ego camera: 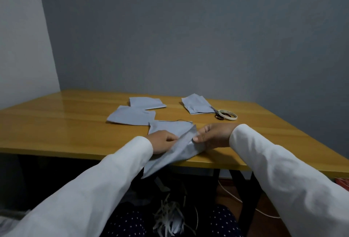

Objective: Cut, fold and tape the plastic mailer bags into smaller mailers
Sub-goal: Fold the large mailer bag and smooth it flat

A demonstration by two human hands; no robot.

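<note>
Wooden worktop (75,123), yellow-brown, glossy, set into a corner of grey walls, dark legs beneath. Item in work: 1 grey plastic mailer bag (175,148), lying at the near edge of the worktop, its far part flat on the surface, its near part draping over the edge toward the person's lap. Left hand (162,142), white sleeve, lies on the left side of this mailer bag with fingers curled onto the plastic, gripping it. Right hand (213,135), white sleeve, pinches the bag's raised right edge between thumb and fingers; the plastic lifts into a ridge between the 2 hands. Finished or cut pieces: 1 grey piece (132,117) just beyond the held bag, to the left; 1 further grey piece (147,102) behind it, the 2 overlapping at a corner; 1 grey piece (198,104) at the far right, well apart from the others. Tools: 1 roll of tape (227,114), pale, lying flat just beside the right-hand piece; 1 pair of scissors (217,113), blades resting on that piece, handles touching the tape roll. Below the worktop: a heap of pale plastic strips (168,216) between the person's knees, which are clothed in dark dotted fabric; a white cable (232,195) on the floor at the right.
</note>
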